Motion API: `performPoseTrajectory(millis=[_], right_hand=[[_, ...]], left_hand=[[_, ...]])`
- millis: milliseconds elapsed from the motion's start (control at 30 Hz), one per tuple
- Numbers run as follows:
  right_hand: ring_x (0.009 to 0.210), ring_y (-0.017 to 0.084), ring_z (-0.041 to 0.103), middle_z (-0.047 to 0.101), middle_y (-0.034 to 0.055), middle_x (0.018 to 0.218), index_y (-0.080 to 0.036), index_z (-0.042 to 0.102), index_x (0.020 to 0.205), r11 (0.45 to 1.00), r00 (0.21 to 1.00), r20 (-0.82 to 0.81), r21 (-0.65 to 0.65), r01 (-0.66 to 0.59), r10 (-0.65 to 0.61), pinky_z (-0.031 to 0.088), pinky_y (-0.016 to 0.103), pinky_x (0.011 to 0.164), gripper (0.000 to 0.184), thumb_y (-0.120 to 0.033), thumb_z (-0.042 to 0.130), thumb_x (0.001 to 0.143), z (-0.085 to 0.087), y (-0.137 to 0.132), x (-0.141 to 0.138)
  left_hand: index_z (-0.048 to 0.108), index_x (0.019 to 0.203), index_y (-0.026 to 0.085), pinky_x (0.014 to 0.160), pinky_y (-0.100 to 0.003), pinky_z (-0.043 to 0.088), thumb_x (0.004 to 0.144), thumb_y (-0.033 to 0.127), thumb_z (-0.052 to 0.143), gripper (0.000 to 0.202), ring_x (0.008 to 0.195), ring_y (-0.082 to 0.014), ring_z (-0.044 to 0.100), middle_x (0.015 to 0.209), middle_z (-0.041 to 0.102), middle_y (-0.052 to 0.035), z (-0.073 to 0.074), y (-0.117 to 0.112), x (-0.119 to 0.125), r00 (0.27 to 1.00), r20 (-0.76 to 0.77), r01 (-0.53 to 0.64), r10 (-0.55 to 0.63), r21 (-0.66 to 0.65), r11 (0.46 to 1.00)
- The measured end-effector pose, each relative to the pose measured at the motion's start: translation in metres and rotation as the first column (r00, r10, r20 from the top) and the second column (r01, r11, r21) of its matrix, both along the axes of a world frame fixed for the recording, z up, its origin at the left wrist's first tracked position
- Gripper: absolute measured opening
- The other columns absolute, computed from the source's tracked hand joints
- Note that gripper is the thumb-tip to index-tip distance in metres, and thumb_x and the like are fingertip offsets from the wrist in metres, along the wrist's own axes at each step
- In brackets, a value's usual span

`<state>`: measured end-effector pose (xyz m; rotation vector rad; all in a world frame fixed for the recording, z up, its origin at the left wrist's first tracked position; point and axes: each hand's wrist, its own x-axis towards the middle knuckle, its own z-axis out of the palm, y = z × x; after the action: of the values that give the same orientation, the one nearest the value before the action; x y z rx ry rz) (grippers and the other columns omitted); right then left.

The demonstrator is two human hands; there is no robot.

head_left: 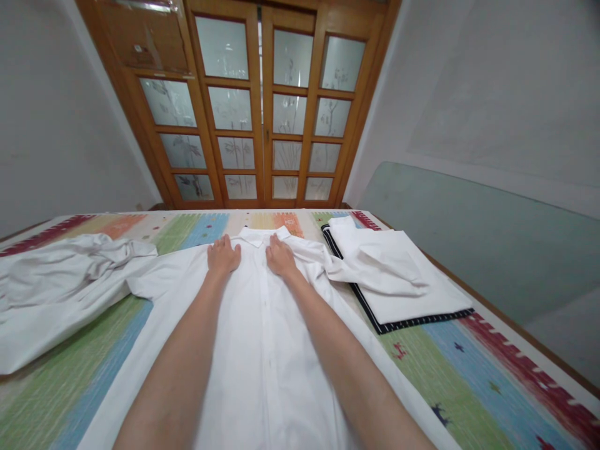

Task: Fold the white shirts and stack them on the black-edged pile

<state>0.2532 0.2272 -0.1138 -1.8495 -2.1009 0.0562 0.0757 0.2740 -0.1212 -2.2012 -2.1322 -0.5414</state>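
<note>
A white button-up shirt [248, 350] lies spread front side up, its collar [264, 235] at the far end and its button line running down the middle. My left hand [224, 255] rests palm down on the shirt, left of the collar, fingers stretched out. Just below the collar's right side, my right hand [280, 254] lies on the fabric with its fingers extended. Neither hand visibly grips the cloth. The shirt's right-hand sleeve [375, 275] stretches across a stack of folded white clothes [422, 262].
Crumpled white cloth [60, 265] lies on the left, by the shirt's other sleeve. A dark, white-marked folded fabric [370, 312] shows beneath the stack. Everything lies on a colourful striped cover [450, 362]. Beyond stand wooden doors [260, 144]; a pale green panel [469, 219] leans at right.
</note>
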Motion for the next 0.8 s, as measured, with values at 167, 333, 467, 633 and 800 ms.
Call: performPoseTrajectory(millis=[167,333,467,633,800], right_hand=[[0.141,0.021,0.035,0.042,0.0143,0.151,-0.004,0.047,0.14,0.999,0.997,0.061,-0.013,-0.038,0.039,0.025,0.032,0.115,0.049,-0.021,0.027,0.098,0.0,0.002,-0.001],[0.144,0.02,0.029,0.033,0.012,0.157,-0.008,0.037,0.147,0.999,1.0,0.026,-0.051,0.018,-0.016,0.022,0.035,0.116,0.053,-0.026,0.025,0.099,0.0,0.003,-0.004],[0.146,0.02,0.025,0.03,0.0091,0.158,-0.009,0.035,0.149,0.994,0.999,0.006,-0.094,0.052,-0.052,0.019,0.038,0.118,0.055,-0.028,0.022,0.099,0.001,0.003,-0.005],[0.146,0.021,0.023,0.027,0.0068,0.159,-0.012,0.033,0.151,0.99,0.996,0.003,-0.111,0.09,-0.09,0.017,0.042,0.118,0.056,-0.031,0.022,0.099,0.0,0.005,-0.006],[0.146,0.022,0.023,0.027,0.0085,0.159,-0.013,0.032,0.151,0.991,0.996,0.013,-0.1,0.093,-0.092,0.016,0.043,0.118,0.056,-0.031,0.023,0.099,-0.002,0.006,-0.005]], left_hand=[[0.048,0.137,0.005,0.102,-0.047,0.04,0.091,0.032,0.034,0.055,0.121,-0.0342,0.053,0.129,0.061,-0.0223,0.006,0.01,-0.019,0.995,-0.058,0.086,-0.082,0.062,0.994],[0.067,0.111,0.012,0.097,-0.048,0.043,0.089,0.034,0.04,0.042,0.113,-0.035,0.055,0.117,0.064,-0.021,0.006,0.019,-0.033,0.997,-0.035,0.078,-0.075,0.111,0.991],[0.07,0.09,0.015,0.091,-0.049,0.045,0.086,0.032,0.047,0.029,0.104,-0.0345,0.058,0.104,0.067,-0.019,0.007,0.026,-0.043,0.997,0.076,0.012,-0.022,0.131,0.991],[0.066,0.081,0.017,0.082,-0.041,0.048,0.083,0.03,0.051,0.02,0.09,-0.0273,0.061,0.091,0.067,-0.0115,0.009,0.029,-0.053,0.985,0.17,-0.041,0.023,0.108,0.993],[0.068,0.099,0.018,0.094,-0.046,0.042,0.085,0.033,0.051,0.026,0.11,-0.0322,0.054,0.112,0.065,-0.0142,0.012,0.013,-0.042,0.997,0.053,0.04,-0.054,0.24,0.97]])
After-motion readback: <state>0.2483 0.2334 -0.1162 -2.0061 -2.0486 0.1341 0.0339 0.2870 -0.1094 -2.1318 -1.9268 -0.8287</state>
